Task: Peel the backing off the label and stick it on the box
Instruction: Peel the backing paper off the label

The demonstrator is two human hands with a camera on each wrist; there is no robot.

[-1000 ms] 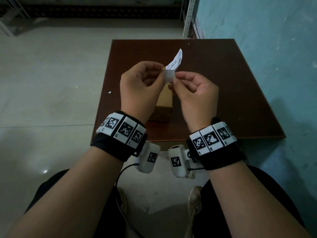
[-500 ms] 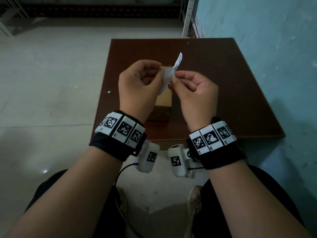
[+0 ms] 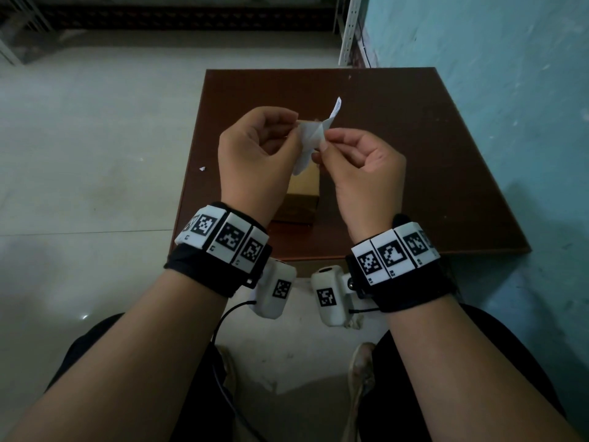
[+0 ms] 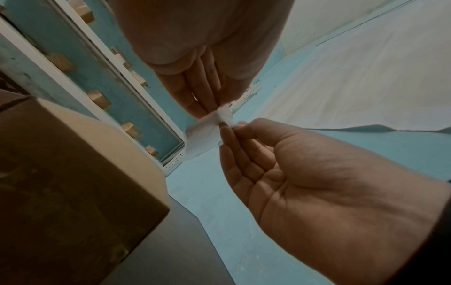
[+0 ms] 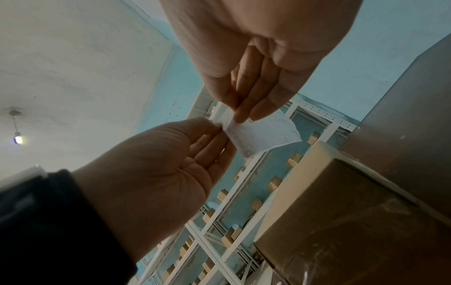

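My left hand (image 3: 298,124) and right hand (image 3: 323,143) are raised over the brown table (image 3: 414,154), and both pinch the label where it splits from its backing. The printed label (image 3: 336,106) sticks up beyond my right fingertips. The pale translucent backing (image 3: 301,161) hangs down between the hands from my left hand's pinch. The left wrist view shows this hanging backing (image 4: 200,137) below my left hand (image 4: 217,110), with my right hand (image 4: 225,125) beside it. The cardboard box (image 3: 302,189) stands on the table under my hands, partly hidden.
A teal wall (image 3: 494,90) runs along the table's right side, with white metal shelving (image 3: 349,27) behind its far corner. Bare floor lies to the left, with a small white paper scrap (image 3: 202,169) on it. My knees and shoes are below the table's near edge.
The backing has come further off the label and hangs lower between my hands. The label's free end has turned edge-on and looks narrower. The box has not moved.
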